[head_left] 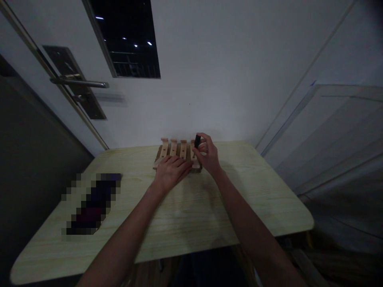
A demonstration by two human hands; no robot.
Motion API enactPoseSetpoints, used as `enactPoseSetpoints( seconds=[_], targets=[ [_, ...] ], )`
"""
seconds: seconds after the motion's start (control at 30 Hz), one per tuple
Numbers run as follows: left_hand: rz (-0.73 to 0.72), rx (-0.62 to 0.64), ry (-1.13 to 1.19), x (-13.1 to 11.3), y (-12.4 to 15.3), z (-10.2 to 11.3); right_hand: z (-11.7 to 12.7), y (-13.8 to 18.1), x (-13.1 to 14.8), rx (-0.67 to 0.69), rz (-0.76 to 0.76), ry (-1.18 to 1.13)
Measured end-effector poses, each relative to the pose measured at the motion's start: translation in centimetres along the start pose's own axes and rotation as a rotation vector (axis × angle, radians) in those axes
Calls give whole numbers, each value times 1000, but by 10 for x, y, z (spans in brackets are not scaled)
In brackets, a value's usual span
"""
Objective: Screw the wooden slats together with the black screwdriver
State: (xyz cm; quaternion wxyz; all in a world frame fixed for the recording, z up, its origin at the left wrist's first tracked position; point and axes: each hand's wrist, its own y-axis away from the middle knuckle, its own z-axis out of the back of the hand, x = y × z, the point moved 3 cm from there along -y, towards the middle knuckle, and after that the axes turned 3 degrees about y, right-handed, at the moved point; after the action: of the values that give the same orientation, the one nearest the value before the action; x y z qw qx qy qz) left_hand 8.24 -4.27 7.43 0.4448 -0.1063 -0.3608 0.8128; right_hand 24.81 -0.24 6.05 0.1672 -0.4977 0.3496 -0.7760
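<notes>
A small wooden hook rack lies at the far edge of the table, with several pale upright pegs on a darker brown backboard. My left hand rests flat across its near side, fingers stretched out and covering the lower ends of the pegs. In my right hand, thumb and fingers pinch the black handle of a screwdriver. It stands nearly upright over the rightmost peg, its thin shaft pointing down at a hole or screw there. Whether the tip touches a screw is too small to tell.
The rack sits on a pale wood-grain table against a white door. To the left is a dark pixelated object on the tabletop. A metal door handle juts out at upper left, beside a dark window.
</notes>
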Motion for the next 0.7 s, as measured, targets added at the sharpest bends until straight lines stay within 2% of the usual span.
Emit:
enactPoseSetpoints(
  seconds=[0.33,0.4,0.57,0.7],
  targets=[
    [3,1,1,0,1,0,5,4,15,141,-2,-101],
    [-2,-2,-8,0,1,-1,2,4,10,110,-13,-81],
    [-11,-12,-22,-1,0,0,-1,4,-3,-75,16,0],
    [-11,-20,-20,0,-1,1,0,4,-1,-63,10,18]
  ],
)
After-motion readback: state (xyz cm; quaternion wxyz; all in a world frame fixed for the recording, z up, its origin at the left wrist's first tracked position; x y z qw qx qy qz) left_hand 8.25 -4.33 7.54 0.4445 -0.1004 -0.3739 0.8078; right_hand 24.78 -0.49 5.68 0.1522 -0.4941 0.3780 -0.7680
